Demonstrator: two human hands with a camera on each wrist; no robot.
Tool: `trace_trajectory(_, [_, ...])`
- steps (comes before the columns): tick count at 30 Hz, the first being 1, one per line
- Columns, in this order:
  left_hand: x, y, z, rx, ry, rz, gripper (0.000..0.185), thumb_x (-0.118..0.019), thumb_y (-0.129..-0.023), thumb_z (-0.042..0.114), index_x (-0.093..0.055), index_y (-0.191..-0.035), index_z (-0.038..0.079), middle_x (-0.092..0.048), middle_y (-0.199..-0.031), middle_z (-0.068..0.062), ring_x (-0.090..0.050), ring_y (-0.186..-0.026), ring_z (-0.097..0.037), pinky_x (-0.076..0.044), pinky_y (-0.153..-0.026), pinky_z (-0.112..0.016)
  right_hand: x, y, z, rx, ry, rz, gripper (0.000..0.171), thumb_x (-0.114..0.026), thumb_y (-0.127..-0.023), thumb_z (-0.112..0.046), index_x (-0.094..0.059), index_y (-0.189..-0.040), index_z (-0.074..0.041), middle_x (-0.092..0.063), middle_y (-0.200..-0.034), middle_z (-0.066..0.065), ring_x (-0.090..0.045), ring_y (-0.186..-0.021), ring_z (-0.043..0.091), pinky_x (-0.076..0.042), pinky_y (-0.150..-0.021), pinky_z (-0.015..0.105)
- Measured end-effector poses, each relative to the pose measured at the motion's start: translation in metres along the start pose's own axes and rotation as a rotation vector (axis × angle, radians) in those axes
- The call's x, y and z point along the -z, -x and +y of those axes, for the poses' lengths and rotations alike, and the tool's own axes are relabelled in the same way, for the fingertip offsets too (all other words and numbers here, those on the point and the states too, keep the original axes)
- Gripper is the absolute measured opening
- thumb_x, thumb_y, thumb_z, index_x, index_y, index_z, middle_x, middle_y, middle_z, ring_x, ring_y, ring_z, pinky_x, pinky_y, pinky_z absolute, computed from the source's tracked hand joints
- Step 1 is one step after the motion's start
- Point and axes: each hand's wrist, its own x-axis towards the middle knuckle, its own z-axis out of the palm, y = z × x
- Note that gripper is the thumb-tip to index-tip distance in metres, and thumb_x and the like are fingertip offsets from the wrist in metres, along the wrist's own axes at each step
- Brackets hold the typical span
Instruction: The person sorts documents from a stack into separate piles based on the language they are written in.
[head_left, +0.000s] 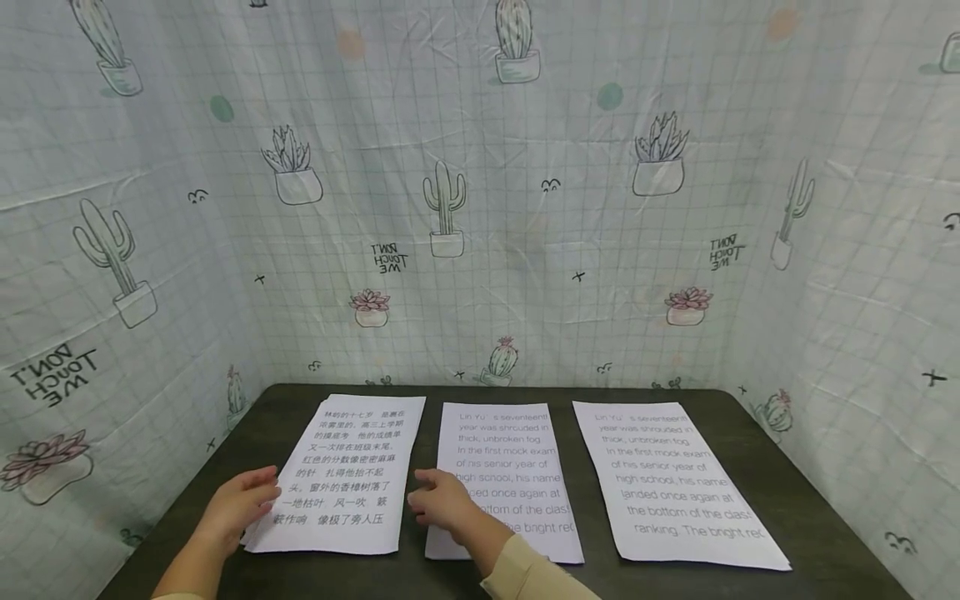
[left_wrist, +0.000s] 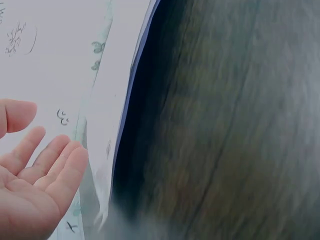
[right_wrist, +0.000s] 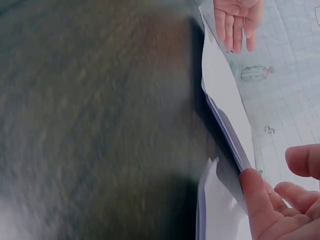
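Observation:
Three printed sheets lie side by side on a dark table (head_left: 795, 500). The left sheet (head_left: 345, 475) carries Chinese text and looks like a thin stack in the wrist views (left_wrist: 107, 100) (right_wrist: 225, 105). My left hand (head_left: 242, 500) (left_wrist: 37, 175) is at its left edge, palm open and fingers straight. My right hand (head_left: 441, 498) (right_wrist: 277, 200) is between the left sheet and the middle sheet (head_left: 517, 467), with relaxed fingers touching the left stack's right edge. The right sheet (head_left: 675, 479) has English text and lies untouched. The left hand (right_wrist: 237, 20) also shows across the stack in the right wrist view.
Cloth walls printed with cacti (head_left: 480, 208) close the table in at the back and on both sides. Bare dark tabletop (right_wrist: 100, 125) shows in front of the sheets and at the far right.

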Motion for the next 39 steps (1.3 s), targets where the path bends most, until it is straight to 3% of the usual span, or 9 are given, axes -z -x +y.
trace_trajectory(5, [-0.010,0.002,0.005,-0.043,-0.007,-0.023,0.060,-0.058,-0.092,0.005,-0.033,-0.143,-0.015,-0.035,-0.146,-0.037,-0.050,-0.124,-0.039,-0.049,-0.102,-0.049,0.008,-0.001,0.002,0.026,-0.016,0.023,0.051,-0.061,-0.087,0.000,-0.049,-0.135,0.011,-0.064,-0.103,0.018,-0.069,-0.090,0.027,-0.061,-0.076,0.038])
trace_trajectory(12, [-0.028,0.002,0.013,-0.052,0.015,-0.050,0.060,-0.057,-0.094,0.007,-0.032,-0.145,-0.012,-0.036,-0.146,-0.036,-0.045,-0.130,-0.045,-0.048,-0.104,-0.050,0.023,-0.002,0.004,0.022,-0.009,0.041,0.052,-0.059,-0.086,-0.002,-0.048,-0.136,0.010,-0.064,-0.106,0.020,-0.069,-0.096,0.033,-0.060,-0.081,0.041])
trace_trajectory(24, [-0.070,0.002,0.024,-0.142,0.048,-0.116,0.054,-0.057,-0.092,0.004,-0.040,-0.141,-0.011,-0.045,-0.141,-0.035,-0.057,-0.121,-0.035,-0.055,-0.095,-0.039,0.049,-0.001,0.008,0.013,0.037,0.075,0.054,-0.060,-0.086,-0.004,-0.048,-0.138,0.008,-0.065,-0.105,0.018,-0.067,-0.092,0.023,-0.061,-0.080,0.037])
trace_trajectory(39, [-0.109,0.006,0.038,-0.169,0.098,-0.159,0.050,-0.060,-0.090,0.000,-0.047,-0.137,-0.010,-0.052,-0.135,-0.032,-0.058,-0.120,-0.039,-0.056,-0.094,-0.042,0.077,0.003,0.017,-0.016,0.062,0.111,0.054,-0.061,-0.089,-0.005,-0.046,-0.140,0.007,-0.064,-0.111,0.020,-0.068,-0.097,0.026,-0.060,-0.082,0.035])
